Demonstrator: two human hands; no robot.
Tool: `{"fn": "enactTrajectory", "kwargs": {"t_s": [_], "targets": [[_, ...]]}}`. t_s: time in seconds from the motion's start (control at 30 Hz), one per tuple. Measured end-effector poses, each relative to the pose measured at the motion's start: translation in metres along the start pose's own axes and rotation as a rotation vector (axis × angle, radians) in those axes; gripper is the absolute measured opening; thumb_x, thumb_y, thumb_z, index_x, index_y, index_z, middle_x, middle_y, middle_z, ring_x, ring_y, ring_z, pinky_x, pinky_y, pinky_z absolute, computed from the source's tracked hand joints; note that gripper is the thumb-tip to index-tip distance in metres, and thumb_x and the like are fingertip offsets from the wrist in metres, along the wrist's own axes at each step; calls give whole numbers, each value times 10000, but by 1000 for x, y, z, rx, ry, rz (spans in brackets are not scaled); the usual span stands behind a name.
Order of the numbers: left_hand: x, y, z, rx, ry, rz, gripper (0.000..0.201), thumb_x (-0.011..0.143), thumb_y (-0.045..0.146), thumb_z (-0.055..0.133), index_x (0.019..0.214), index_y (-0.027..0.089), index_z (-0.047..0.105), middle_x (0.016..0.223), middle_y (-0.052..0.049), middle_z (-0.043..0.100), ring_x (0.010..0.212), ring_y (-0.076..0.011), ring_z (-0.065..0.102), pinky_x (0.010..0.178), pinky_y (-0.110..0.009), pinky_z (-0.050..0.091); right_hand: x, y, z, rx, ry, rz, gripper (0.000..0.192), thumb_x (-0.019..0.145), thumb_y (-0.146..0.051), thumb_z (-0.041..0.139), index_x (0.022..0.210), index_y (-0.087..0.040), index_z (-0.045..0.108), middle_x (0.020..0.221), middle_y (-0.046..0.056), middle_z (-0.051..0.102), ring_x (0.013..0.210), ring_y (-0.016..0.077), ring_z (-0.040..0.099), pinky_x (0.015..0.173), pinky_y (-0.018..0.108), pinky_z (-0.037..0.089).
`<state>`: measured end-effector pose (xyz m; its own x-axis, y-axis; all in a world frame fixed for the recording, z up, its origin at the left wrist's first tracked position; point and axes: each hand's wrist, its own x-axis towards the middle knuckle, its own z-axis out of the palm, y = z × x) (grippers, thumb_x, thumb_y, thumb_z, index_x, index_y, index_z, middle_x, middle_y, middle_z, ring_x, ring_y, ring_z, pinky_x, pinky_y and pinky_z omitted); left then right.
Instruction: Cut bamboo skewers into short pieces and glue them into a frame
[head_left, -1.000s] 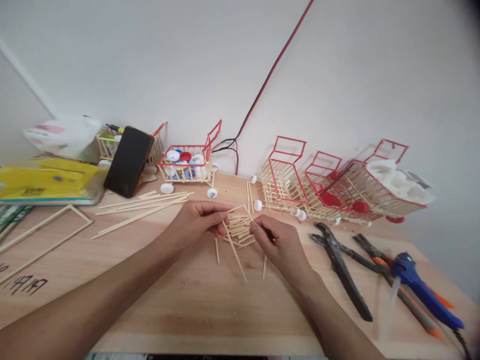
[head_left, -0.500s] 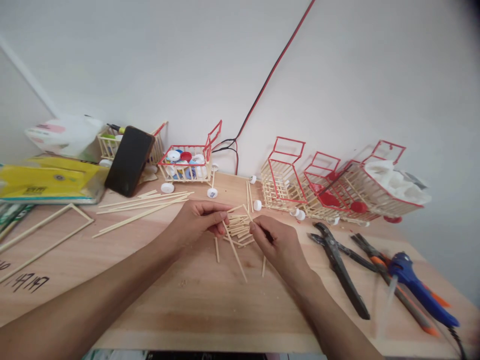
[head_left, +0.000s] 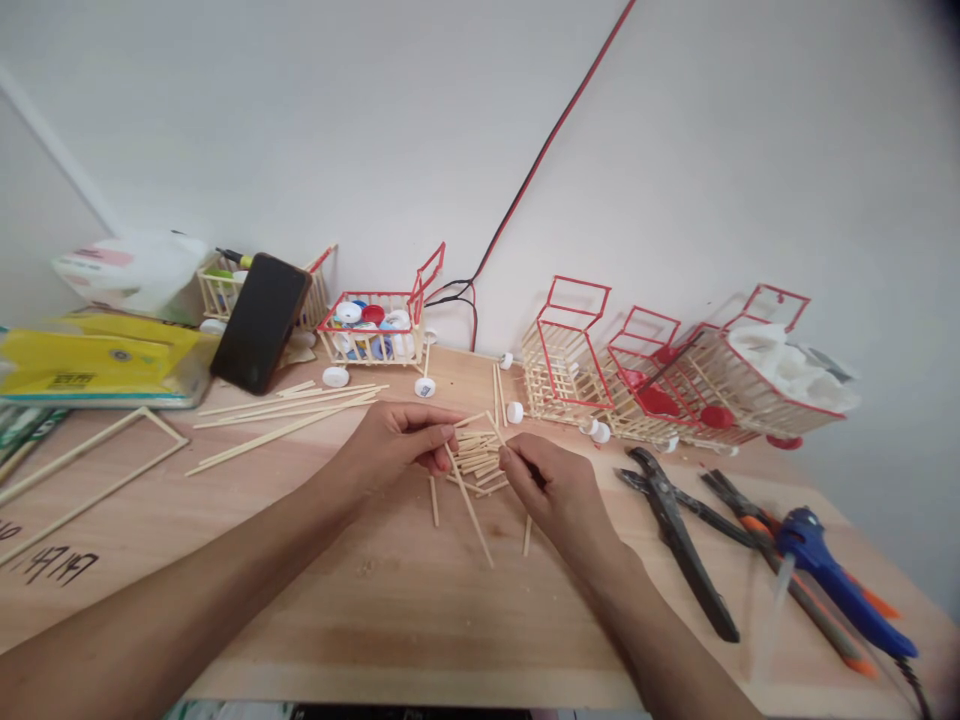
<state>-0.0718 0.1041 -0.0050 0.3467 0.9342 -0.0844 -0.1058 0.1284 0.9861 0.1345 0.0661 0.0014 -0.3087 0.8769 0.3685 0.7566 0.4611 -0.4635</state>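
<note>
Between the thumb and fingers of my left hand (head_left: pixel 405 437) is a thin wooden stick (head_left: pixel 472 515) that slants down toward the table's front. My right hand (head_left: pixel 551 485) is closed in a pinch on another thin stick (head_left: pixel 496 430). A short piece meets that stick at a corner and runs back to my left fingertips, so the pieces look joined as a frame. Beneath both hands lies a pile of short cut sticks (head_left: pixel 476 460), partly hidden by my fingers. One loose stick (head_left: pixel 434 502) lies left of the pile, and another (head_left: pixel 527 536) sits below my right hand.
Small stick-built carts (head_left: pixel 568 365) with red trim line the wall; one cart (head_left: pixel 375 345) holds bottle caps. Long sticks (head_left: pixel 285 418), a stick frame (head_left: pixel 97 500) and a phone (head_left: pixel 261 322) lie left. Cutters (head_left: pixel 682 550), pliers (head_left: pixel 795 575) and a blue glue gun (head_left: pixel 844 580) lie right.
</note>
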Motion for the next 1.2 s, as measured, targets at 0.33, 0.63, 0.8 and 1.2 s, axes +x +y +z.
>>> {"fn": "enactTrajectory", "kwargs": {"t_s": [0.33, 0.63, 0.8, 1.2], "targets": [[0, 1, 1, 14, -3, 14, 257, 749, 286, 681, 955, 139, 729, 712, -34, 675, 562, -92, 594, 540, -209, 530, 0, -2, -1, 65, -20, 4, 210, 951, -271, 413, 982, -201, 608, 862, 40, 670, 723, 147, 595, 650, 231, 398], [1, -2, 2, -14, -9, -1, 246, 723, 293, 699, 910, 139, 740, 732, -38, 682, 554, -94, 597, 534, -215, 527, 1, -2, -1, 44, -42, 13, 254, 956, -287, 407, 811, -191, 592, 800, 43, 666, 690, 142, 587, 635, 231, 381], [2, -3, 2, -8, -4, -15, 210, 732, 272, 692, 891, 144, 742, 682, -28, 676, 555, -98, 594, 538, -216, 528, 0, -1, 2, 19, -28, 4, 283, 952, -288, 410, 741, -188, 569, 764, 46, 653, 665, 137, 571, 620, 231, 378], [1, -3, 3, 27, 7, -2, 165, 754, 215, 668, 876, 125, 733, 674, -21, 678, 541, -83, 593, 528, -189, 524, -3, 3, 6, -38, 22, -37, 249, 943, -270, 429, 806, -179, 616, 721, 30, 643, 623, 122, 558, 600, 215, 364]]}}
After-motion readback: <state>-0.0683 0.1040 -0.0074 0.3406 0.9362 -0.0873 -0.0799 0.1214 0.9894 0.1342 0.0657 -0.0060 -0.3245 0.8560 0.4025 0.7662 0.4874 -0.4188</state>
